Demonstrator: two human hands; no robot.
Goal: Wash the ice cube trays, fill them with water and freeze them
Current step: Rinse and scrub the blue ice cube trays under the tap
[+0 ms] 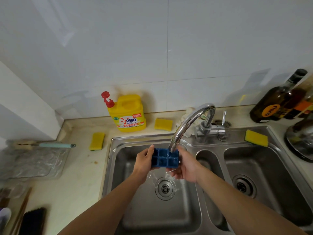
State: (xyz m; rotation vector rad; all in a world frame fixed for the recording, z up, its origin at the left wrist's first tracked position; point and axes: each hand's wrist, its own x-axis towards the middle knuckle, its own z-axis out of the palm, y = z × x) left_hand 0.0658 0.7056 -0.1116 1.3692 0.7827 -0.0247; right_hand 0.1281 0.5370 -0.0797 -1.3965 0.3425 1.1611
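Sitting just under the curved chrome faucet (191, 122), the blue ice cube tray (165, 160) is being held open-side up over the steel sink (135, 209), so water is running through its square cells and spilling toward the drain (165, 188). The left hand (144, 160) is clamping its grip on the tray's left edge. The right hand (185, 165) is cupping the right side from below, its grip also closed on the matte, plastic-looking tray.

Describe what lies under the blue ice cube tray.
Below the blue ice cube tray, water spills toward the drain of the left sink basin. The left hand and right hand grip its ends; its underside and any fingers beneath are hidden.
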